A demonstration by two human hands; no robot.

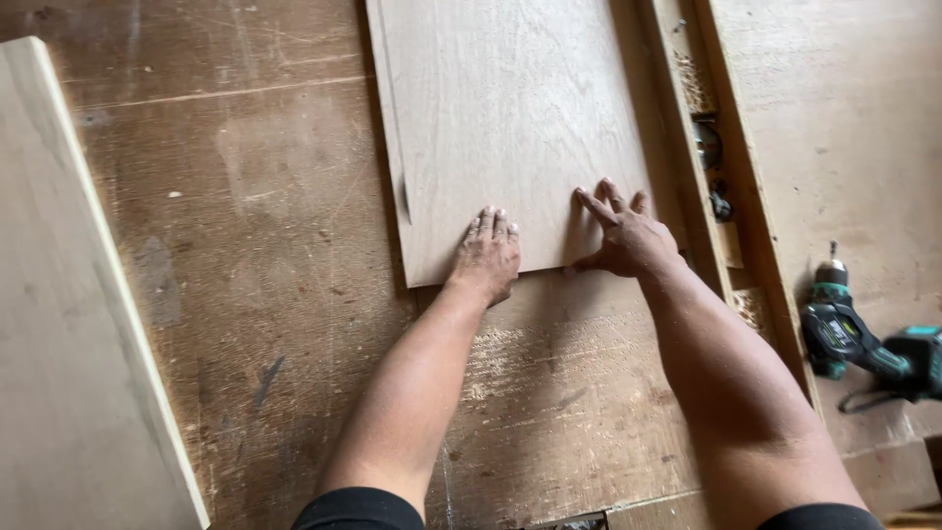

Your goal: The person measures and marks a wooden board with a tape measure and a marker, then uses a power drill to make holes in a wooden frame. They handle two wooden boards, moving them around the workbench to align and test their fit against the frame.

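A pale plywood panel (510,118) lies flat on a dark, scratched wooden work surface (255,245). My left hand (486,257) rests palm down on the panel's near edge, fingers together and pointing away from me. My right hand (628,236) presses on the same edge a little to the right, fingers spread on the wood. Neither hand holds anything; both lie flat on the panel.
A long pale board (69,324) lies along the left side. To the right of the panel runs a narrow wooden channel (711,167) with sawdust and small hardware in it. A green and black cordless drill (863,339) lies at the right edge.
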